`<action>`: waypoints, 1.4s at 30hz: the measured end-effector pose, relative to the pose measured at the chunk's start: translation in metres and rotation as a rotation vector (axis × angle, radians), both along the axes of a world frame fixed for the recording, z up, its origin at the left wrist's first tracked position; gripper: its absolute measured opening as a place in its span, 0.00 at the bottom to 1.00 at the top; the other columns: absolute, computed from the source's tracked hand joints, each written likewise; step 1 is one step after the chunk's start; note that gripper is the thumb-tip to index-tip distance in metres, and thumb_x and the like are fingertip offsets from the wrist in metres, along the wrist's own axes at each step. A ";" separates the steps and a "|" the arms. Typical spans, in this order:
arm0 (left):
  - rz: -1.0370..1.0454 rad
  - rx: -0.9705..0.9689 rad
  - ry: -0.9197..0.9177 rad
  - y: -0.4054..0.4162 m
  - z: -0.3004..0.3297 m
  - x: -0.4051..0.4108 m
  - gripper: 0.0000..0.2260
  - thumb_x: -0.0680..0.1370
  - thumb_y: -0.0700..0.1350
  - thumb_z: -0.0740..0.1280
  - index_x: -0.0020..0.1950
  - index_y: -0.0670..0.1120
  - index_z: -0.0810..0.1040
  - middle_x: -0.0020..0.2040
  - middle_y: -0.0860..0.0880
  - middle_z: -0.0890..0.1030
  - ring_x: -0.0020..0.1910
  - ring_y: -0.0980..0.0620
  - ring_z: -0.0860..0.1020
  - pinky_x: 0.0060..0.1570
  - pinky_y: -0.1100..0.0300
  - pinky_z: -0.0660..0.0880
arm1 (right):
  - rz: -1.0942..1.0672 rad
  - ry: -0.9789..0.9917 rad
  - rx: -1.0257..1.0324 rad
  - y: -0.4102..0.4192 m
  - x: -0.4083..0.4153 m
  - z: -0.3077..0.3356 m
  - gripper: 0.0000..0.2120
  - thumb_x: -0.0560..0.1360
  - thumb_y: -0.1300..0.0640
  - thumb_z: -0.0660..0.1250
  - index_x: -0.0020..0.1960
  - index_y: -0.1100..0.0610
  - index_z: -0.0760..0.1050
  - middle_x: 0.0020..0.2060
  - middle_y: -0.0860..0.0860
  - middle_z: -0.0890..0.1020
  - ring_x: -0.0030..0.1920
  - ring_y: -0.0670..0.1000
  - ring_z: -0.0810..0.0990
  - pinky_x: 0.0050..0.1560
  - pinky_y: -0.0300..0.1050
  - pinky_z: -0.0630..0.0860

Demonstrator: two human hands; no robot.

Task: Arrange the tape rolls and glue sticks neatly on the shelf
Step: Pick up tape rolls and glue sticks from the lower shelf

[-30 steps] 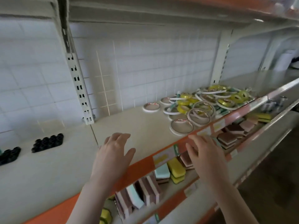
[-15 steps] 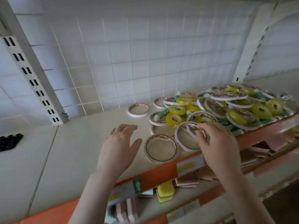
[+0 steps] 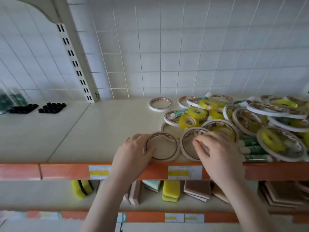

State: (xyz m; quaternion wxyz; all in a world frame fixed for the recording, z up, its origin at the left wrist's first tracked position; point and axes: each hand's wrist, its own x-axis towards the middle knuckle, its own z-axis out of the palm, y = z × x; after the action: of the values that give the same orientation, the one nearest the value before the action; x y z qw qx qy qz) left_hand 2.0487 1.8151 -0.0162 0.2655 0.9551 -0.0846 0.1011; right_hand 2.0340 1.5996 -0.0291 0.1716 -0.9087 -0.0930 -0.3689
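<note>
Nearest the orange shelf edge [image 3: 66, 171], the left hand [image 3: 132, 156] is curling its fingers round a flat white tape roll [image 3: 163, 147]; just right of it, the right hand [image 3: 217, 153] is pinching a second roll [image 3: 187, 144]. Farther from that edge, heaped tape rolls [image 3: 260, 118] and glue sticks [image 3: 254, 149] are lying jumbled.

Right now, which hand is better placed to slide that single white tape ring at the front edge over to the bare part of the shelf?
Left. The left hand already holds the white tape ring, on the side facing the bare shelf. The right hand is busy pinching the neighbouring ring beside the pile.
</note>
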 end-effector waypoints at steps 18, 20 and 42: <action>0.071 -0.012 -0.086 0.027 0.001 0.006 0.12 0.76 0.44 0.65 0.57 0.53 0.79 0.55 0.53 0.79 0.55 0.50 0.76 0.50 0.58 0.70 | -0.021 0.256 -0.107 0.026 -0.002 0.009 0.11 0.58 0.66 0.74 0.29 0.56 0.73 0.21 0.46 0.69 0.23 0.48 0.66 0.27 0.34 0.53; -0.001 -0.038 -0.158 0.031 -0.002 0.007 0.10 0.74 0.44 0.65 0.54 0.51 0.81 0.53 0.55 0.80 0.53 0.52 0.76 0.49 0.61 0.70 | -0.018 0.218 -0.087 0.028 -0.002 0.004 0.10 0.59 0.67 0.75 0.33 0.56 0.76 0.23 0.46 0.72 0.24 0.47 0.67 0.30 0.36 0.60; -0.345 0.214 0.087 0.069 0.023 0.022 0.05 0.73 0.49 0.71 0.48 0.53 0.83 0.44 0.63 0.78 0.47 0.62 0.75 0.53 0.62 0.72 | -0.045 0.023 -0.109 0.020 0.005 -0.003 0.11 0.64 0.66 0.75 0.44 0.58 0.78 0.35 0.50 0.81 0.38 0.54 0.80 0.43 0.48 0.75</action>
State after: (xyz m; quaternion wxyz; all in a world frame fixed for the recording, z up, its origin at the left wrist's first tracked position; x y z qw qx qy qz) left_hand 2.0710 1.8842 0.0067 0.1791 0.9527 -0.2457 0.0031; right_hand 2.0390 1.6192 -0.0324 0.1146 -0.9228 -0.0904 -0.3566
